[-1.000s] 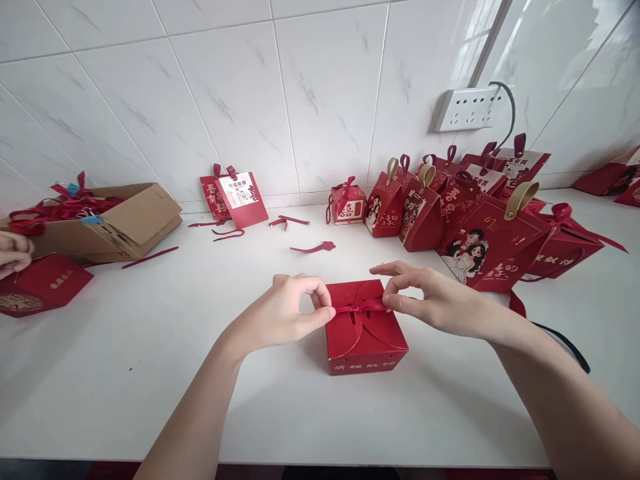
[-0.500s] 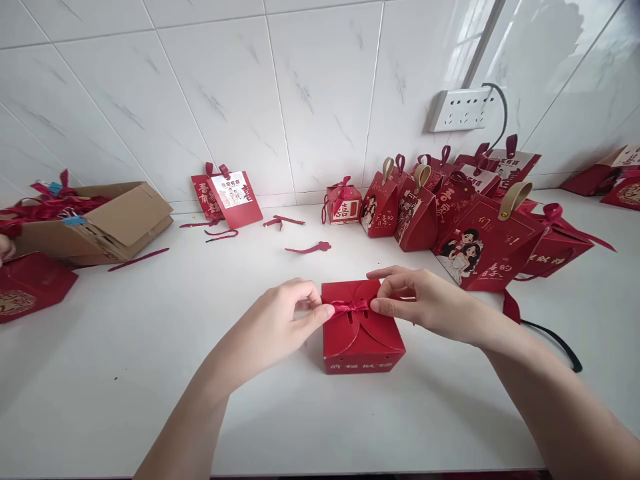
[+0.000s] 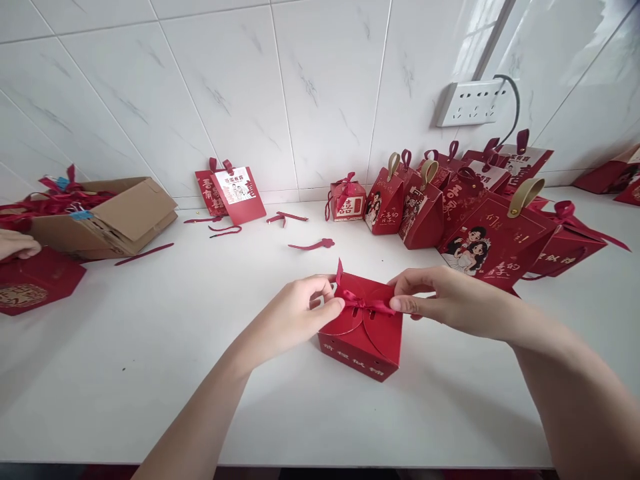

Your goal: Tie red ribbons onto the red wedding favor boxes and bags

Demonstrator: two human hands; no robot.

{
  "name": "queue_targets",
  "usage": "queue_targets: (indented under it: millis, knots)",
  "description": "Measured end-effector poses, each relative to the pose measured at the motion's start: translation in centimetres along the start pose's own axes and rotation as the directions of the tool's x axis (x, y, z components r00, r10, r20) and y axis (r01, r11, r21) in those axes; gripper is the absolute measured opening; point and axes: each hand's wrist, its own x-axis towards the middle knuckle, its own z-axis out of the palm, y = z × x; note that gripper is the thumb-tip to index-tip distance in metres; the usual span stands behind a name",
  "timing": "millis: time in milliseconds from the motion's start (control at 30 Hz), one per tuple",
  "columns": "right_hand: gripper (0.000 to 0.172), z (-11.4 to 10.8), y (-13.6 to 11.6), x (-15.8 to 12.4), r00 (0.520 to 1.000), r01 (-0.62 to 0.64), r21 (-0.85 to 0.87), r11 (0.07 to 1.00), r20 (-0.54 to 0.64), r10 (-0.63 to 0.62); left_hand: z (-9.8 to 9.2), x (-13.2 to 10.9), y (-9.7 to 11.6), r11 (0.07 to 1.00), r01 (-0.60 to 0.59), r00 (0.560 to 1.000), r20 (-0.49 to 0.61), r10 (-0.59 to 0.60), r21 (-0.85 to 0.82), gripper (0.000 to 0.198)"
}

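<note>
One red ribbon (image 3: 361, 303), knotted atop a red box (image 3: 357, 359), is pinched in the head view by the left hand (image 3: 303, 312) and the right hand (image 3: 445, 300), thumb against fingers. The box sits between both hands, on the white table (image 3: 300, 413). Red gift bags (image 3: 500, 243) stand beyond the right hand; a cardboard carton (image 3: 127, 213) lies well left of the left hand.

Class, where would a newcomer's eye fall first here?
First, the red box at front centre, its bow pinched by the left hand and right hand. Next come the red gift bags clustered at the right, and the cardboard box heaped with ribbons at the left.
</note>
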Motion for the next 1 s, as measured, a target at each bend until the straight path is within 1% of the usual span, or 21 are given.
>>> queue_targets:
  millis: [67, 167, 233, 333, 400, 467, 500, 567, 633, 700, 767, 867, 933, 1000]
  knots:
    - [0.033, -0.6, 0.4, -0.1, 0.999, 0.011, 0.044, 0.999, 0.039, -0.013, 0.0, 0.3, -0.1, 1.000, 0.005, 1.000, 0.019, -0.004, -0.028, 0.031]
    - [0.032, -1.5, 1.2, -0.3, 1.000, -0.004, 0.088, 0.996, 0.009, 0.004, 0.0, 0.7, -0.3, 0.998, 0.012, 1.000, 0.030, -0.010, -0.068, 0.032]
    - [0.033, -2.0, 1.6, -0.5, 0.999, -0.041, 0.110, 0.993, 0.024, 0.038, 0.0, 0.8, -0.4, 0.996, 0.013, 1.000, 0.018, -0.012, -0.085, 0.032]
    - [0.030, -2.4, 1.6, -0.6, 0.985, -0.072, 0.104, 0.992, 0.165, 0.054, 0.0, 1.0, -0.5, 0.995, 0.020, 1.000, 0.007, -0.020, -0.098, 0.032]
    - [0.031, -2.5, 1.5, -0.4, 0.967, -0.054, 0.074, 0.996, 0.253, 0.034, 0.2, 1.0, -0.5, 0.995, 0.022, 1.000, -0.005, -0.023, -0.101, 0.030]
    - [0.033, -2.5, 1.5, -0.1, 0.961, -0.001, 0.075, 0.997, 0.275, -0.020, 0.4, 1.2, -0.5, 0.994, 0.014, 0.999, -0.031, -0.017, -0.105, 0.028]
    - [0.034, -2.4, 1.5, 0.1, 0.966, 0.024, 0.094, 0.995, 0.253, -0.047, 0.6, 1.2, -0.5, 0.994, 0.008, 0.999, -0.048, -0.013, -0.108, 0.027]
    - [0.036, -2.3, 1.6, 0.4, 0.983, 0.051, 0.153, 0.987, 0.165, -0.077, 0.8, 1.4, -0.5, 0.994, -0.003, 0.996, -0.086, -0.007, -0.112, 0.026]
    - [0.037, -2.2, 1.7, 0.8, 0.997, 0.045, 0.207, 0.977, 0.059, -0.058, 1.0, 1.5, -0.6, 0.993, -0.019, 0.993, -0.115, 0.005, -0.119, 0.026]
    - [0.036, -2.0, 1.8, 1.1, 0.998, 0.056, 0.267, 0.962, -0.021, -0.052, 1.0, 1.6, -0.6, 0.990, -0.040, 0.992, -0.123, 0.024, -0.134, 0.024]
    - [0.036, -1.7, 1.8, 1.4, 0.996, 0.088, 0.372, 0.924, -0.061, -0.070, 1.1, 1.6, -0.6, 0.987, -0.057, 0.993, -0.107, 0.041, -0.152, 0.024]
    - [0.036, -1.0, 1.9, 2.1, 0.995, 0.101, 0.539, 0.837, -0.071, -0.074, 1.2, 1.6, -0.5, 0.979, -0.093, 0.994, -0.081, 0.079, -0.182, 0.024]
    - [0.037, -0.4, 2.0, 2.7, 0.995, 0.076, 0.568, 0.820, -0.103, -0.021, 1.3, 1.5, -0.4, 0.968, -0.130, 0.991, -0.070, 0.118, -0.216, 0.023]
    - [0.036, 0.2, 2.0, 3.3, 0.988, 0.050, 0.542, 0.839, -0.149, 0.037, 1.5, 1.6, -0.4, 0.952, -0.168, 0.986, -0.056, 0.159, -0.256, 0.022]
